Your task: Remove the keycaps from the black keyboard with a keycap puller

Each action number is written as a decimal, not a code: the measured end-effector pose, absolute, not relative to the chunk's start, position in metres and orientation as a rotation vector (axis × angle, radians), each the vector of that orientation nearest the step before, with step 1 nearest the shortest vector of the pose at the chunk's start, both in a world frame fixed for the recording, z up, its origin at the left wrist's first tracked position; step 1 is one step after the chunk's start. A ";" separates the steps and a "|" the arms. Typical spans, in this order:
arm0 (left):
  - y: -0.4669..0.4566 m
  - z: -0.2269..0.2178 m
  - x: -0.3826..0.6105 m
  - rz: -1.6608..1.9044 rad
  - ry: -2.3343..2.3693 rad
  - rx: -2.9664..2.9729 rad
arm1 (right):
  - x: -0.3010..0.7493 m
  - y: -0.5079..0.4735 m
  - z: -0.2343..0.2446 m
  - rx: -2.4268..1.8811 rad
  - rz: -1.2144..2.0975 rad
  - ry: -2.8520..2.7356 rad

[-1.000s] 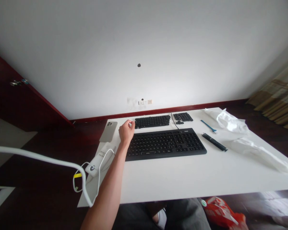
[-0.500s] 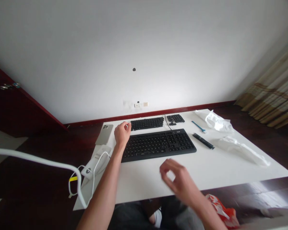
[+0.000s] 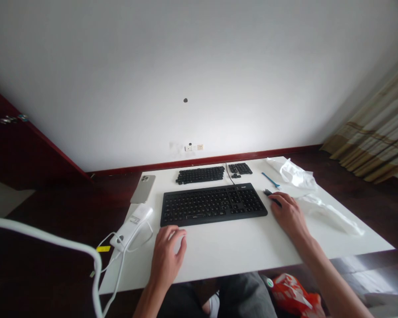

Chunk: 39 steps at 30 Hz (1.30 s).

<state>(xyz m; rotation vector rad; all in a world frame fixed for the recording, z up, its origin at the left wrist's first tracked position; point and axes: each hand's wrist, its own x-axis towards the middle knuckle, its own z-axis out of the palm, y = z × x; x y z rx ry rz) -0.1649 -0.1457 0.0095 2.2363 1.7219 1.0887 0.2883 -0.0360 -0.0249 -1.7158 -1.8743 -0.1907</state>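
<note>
My left hand (image 3: 167, 251) lies flat on the white table (image 3: 239, 247), fingers spread, just in front of the left end of the black keyboard (image 3: 212, 205). It holds nothing. My right hand (image 3: 288, 215) rests to the right of the keyboard with its fingers stretched over a black stick-like tool (image 3: 270, 195); only the tool's far tip shows. Behind the keyboard lie a large block of loose black keycaps (image 3: 200, 175) and a smaller block (image 3: 240, 168).
A phone (image 3: 142, 189) lies face down at the table's left, with a white adapter (image 3: 132, 222) and its white cable (image 3: 96, 269) nearer me. A blue tool (image 3: 270, 180) and clear plastic bags (image 3: 296, 174) lie at the right. An orange bag (image 3: 290, 296) sits under the table.
My left hand came back from the keycaps at the rear to the table's front. My right hand came into view, then reached right onto the black tool.
</note>
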 end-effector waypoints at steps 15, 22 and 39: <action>-0.158 -0.015 -0.182 1.192 1.900 2.060 | 0.273 -0.026 -0.017 -1.912 -0.230 -1.686; -0.155 -0.016 -0.181 1.100 1.942 2.049 | 0.269 -0.009 -0.017 -1.960 -0.242 -1.652; -0.152 -0.009 -0.175 1.049 2.002 1.969 | 0.290 0.005 -0.002 -1.836 -0.352 -1.669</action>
